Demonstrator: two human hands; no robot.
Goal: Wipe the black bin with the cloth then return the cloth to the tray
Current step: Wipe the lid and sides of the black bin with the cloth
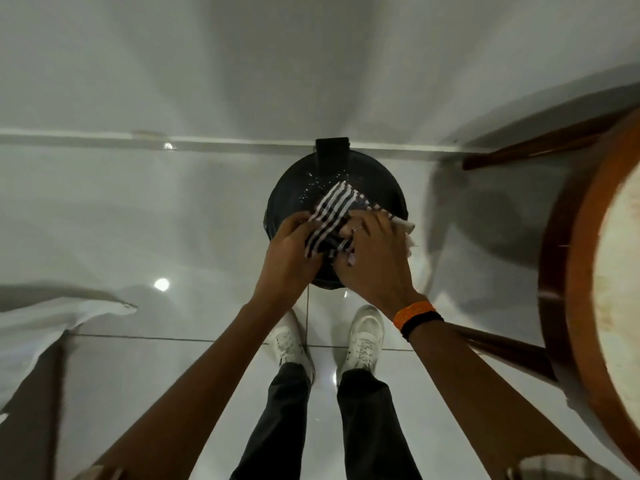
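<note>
A round black bin (375, 181) stands on the white tiled floor against the wall, seen from above, with white specks on its lid. A black-and-white striped cloth (332, 207) lies on the lid. My left hand (289, 252) grips the cloth's near left edge. My right hand (375, 261) grips its right part, where a white corner sticks out past the fingers. Both hands cover the bin's near half. No tray can be seen.
A round wooden table (588, 271) with dark legs stands close on the right. White fabric (38, 327) hangs at the left edge. My two feet in white shoes (291, 341) stand just in front of the bin. The wall is right behind the bin.
</note>
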